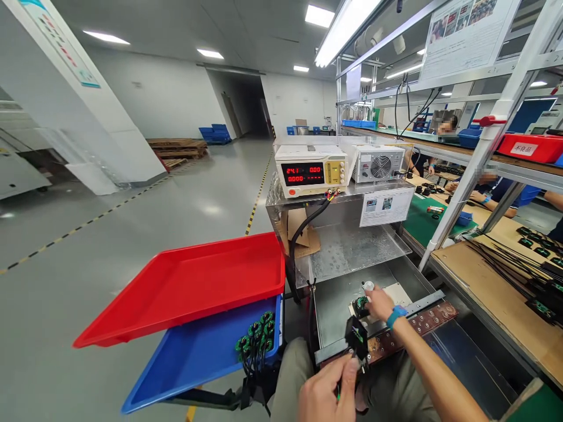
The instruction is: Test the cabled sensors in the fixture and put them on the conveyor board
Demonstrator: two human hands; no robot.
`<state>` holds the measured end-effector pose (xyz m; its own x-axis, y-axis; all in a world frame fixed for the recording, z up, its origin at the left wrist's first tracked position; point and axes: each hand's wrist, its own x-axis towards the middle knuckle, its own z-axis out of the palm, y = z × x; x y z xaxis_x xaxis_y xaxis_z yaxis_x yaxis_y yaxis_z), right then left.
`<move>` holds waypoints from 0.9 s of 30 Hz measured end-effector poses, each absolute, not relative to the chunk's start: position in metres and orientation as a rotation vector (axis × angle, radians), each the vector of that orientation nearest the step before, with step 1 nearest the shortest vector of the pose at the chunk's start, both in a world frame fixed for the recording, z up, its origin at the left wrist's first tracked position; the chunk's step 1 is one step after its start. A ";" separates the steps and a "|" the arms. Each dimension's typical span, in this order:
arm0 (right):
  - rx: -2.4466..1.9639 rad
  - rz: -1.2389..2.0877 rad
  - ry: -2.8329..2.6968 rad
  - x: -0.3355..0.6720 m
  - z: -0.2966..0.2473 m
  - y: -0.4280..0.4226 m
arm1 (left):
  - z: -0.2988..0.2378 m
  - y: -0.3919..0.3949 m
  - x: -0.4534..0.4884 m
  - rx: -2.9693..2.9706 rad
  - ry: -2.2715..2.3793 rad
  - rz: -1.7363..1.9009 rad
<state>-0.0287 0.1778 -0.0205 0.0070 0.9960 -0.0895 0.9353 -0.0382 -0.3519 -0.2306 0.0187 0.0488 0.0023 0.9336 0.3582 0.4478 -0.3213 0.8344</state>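
Note:
My left hand (328, 391) is low in the view, fingers pinched round a small black part with a green board (356, 340) and dark wires. My right hand (379, 303), with a blue wristband, reaches forward into a metal test fixture (338, 293) and is closed on another small black and green part (361, 305) that rests on a white pad. A white knob (368, 285) stands just beyond the fingers. A copper-coloured strip with holes (422, 325) runs along the fixture's front edge.
A red tray (189, 281) sits over a blue tray (193, 357) holding several green wired parts (257, 337) at my left. A power supply (311, 170) reads 24.1, beside a grey unit with a fan (378, 164). Other people work at the benches on the right.

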 end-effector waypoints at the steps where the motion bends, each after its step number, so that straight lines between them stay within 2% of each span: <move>1: -2.061 0.439 -2.022 -0.023 -0.007 0.174 | 0.056 0.022 -0.226 2.065 1.408 1.337; 3: -1.904 0.496 -2.001 -0.018 0.019 0.159 | 0.060 0.026 -0.209 2.549 1.220 1.374; 4: -1.754 0.653 -1.991 -0.020 0.031 0.149 | 0.055 0.027 -0.196 2.717 1.056 1.367; 7: -1.171 1.462 -1.742 -0.041 0.053 0.113 | 0.017 0.028 -0.149 2.914 0.514 1.162; 9: -0.984 1.806 -1.484 -0.054 0.056 0.090 | -0.018 0.023 -0.126 2.872 0.237 0.853; 11: -0.998 1.837 -1.338 -0.060 0.052 0.073 | -0.045 0.015 -0.120 2.644 0.124 0.709; 13: -1.045 1.756 -1.280 -0.057 0.044 0.059 | -0.058 0.006 -0.132 2.354 0.198 0.715; 18: -1.116 1.661 -1.253 -0.044 0.030 0.029 | -0.026 0.003 -0.186 1.464 1.067 1.318; 20: -1.132 1.634 -1.297 -0.046 0.025 0.020 | -0.004 0.011 -0.199 1.078 1.278 1.290; 24: -1.128 1.641 -1.320 -0.055 0.015 0.008 | 0.014 0.023 -0.212 0.816 1.091 0.980; 27: -1.116 1.705 -1.188 -0.059 0.006 0.002 | 0.006 0.021 -0.218 0.667 0.960 0.909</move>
